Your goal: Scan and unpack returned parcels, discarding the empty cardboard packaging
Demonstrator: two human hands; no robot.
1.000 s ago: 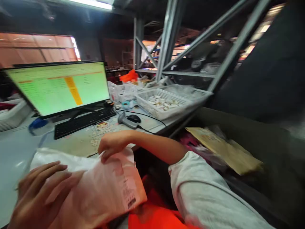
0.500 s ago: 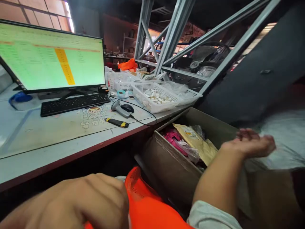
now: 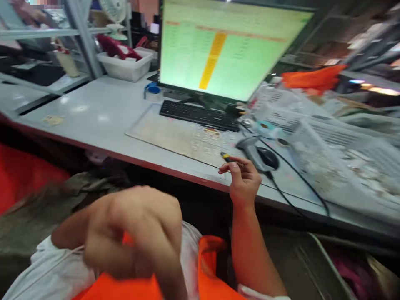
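My right hand (image 3: pixel 243 179) reaches onto the near edge of the white desk (image 3: pixel 93 112). Its thumb and fingers close around a black utility knife with a yellow end (image 3: pixel 225 157), most of which they cover. Close by lie a grey barcode scanner (image 3: pixel 250 146) and a black mouse (image 3: pixel 268 157). In front of my body, my left hand (image 3: pixel 137 229) hangs with its fingers curled downward. It is blurred, and whatever its fingers may hold is hidden. Below it shows orange fabric (image 3: pixel 125 287) over my lap.
A monitor (image 3: pixel 231 54) stands behind a black keyboard (image 3: pixel 200 114). White plastic baskets with small parts (image 3: pixel 331 162) fill the right side, beside a scanner cable (image 3: pixel 287 198). A white bin (image 3: pixel 128 64) sits back left. An open box (image 3: pixel 293 258) stands below right.
The view has swung left. My right hand has moved from beside the open box to the utility knife on the desk. My left hand stays low, its fingers now pointing down.
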